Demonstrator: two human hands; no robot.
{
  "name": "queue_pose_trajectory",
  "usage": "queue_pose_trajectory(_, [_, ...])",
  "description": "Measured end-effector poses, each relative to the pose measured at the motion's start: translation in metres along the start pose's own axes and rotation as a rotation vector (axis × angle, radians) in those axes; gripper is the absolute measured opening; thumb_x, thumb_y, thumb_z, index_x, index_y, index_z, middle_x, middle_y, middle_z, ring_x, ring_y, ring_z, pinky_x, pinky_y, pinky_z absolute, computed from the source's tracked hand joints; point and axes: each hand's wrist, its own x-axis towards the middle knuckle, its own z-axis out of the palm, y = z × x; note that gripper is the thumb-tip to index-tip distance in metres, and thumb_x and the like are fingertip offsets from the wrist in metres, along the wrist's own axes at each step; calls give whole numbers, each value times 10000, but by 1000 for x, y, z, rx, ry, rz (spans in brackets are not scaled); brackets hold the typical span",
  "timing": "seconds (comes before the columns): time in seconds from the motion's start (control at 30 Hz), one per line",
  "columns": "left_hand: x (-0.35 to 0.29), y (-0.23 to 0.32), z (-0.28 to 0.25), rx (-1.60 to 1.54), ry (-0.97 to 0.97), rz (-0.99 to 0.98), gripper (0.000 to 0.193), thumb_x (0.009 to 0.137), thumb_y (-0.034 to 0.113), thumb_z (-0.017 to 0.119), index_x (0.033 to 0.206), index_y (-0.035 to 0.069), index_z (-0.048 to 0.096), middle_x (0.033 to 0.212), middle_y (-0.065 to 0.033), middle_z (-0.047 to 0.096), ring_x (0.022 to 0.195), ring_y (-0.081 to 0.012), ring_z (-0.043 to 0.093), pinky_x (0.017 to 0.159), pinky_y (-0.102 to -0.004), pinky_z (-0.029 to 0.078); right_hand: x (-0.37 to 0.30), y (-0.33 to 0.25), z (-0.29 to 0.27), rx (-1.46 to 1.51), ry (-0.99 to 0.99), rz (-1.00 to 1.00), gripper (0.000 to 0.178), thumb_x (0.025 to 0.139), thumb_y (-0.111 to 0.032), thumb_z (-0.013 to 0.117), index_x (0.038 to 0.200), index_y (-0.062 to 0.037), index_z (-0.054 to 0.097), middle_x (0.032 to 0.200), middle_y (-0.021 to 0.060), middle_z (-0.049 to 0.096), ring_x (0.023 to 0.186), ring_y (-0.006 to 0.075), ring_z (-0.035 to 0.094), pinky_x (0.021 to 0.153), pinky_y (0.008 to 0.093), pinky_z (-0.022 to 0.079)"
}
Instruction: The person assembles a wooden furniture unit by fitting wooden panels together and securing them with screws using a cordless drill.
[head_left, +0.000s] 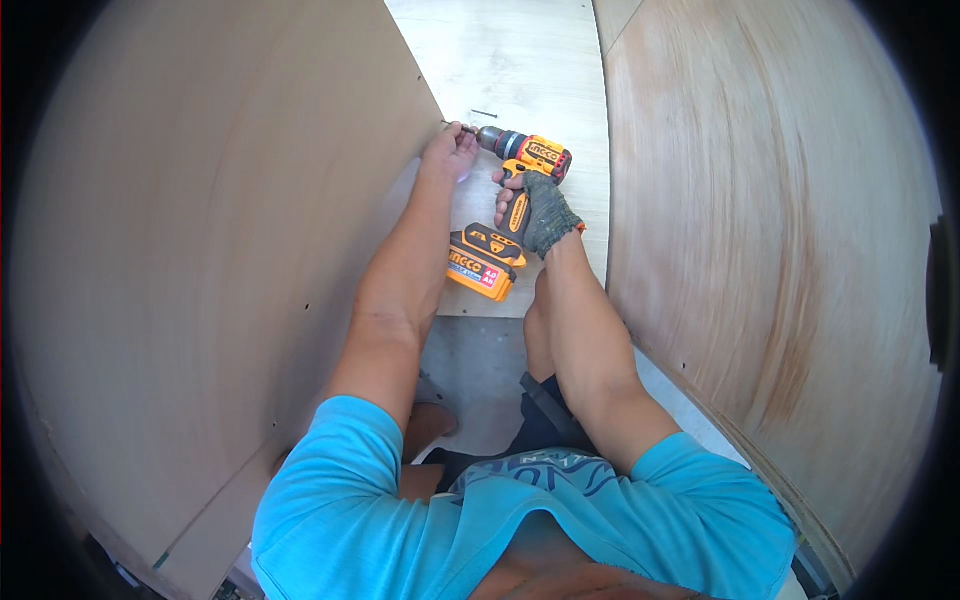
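Observation:
A yellow and black cordless drill (541,152) lies sideways, its chuck toward the left plywood panel (240,200). My right hand (546,210), in a grey knit glove with bare fingertips, is closed round the drill's handle. Below the handle sits the battery pack (482,272). My left hand (453,150), bare, pinches a thin dark screw (458,127) between the chuck and the panel's face. Fingers hide part of it, so I cannot tell how far its point has gone in. A loose screw (484,113) lies on the pale board just beyond the chuck.
A pale board (540,60) spans the space between the left panel and a tall plywood panel (740,180) on the right. Both panels rise close to my arms. Grey floor (480,345) shows below the board's near edge, beside my legs.

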Motion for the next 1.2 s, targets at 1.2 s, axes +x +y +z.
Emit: queue_pose_trajectory(1.2, [-3,-7,2,-46,-156,29,163,1012,249,536,997,88,556,913,-47,612,900,-209,615,878,-389,483,8,0,-7,-102,-39,-43,80,839,-68,569,918,-66,580,636,5,532,550,152,544,533,305,491])
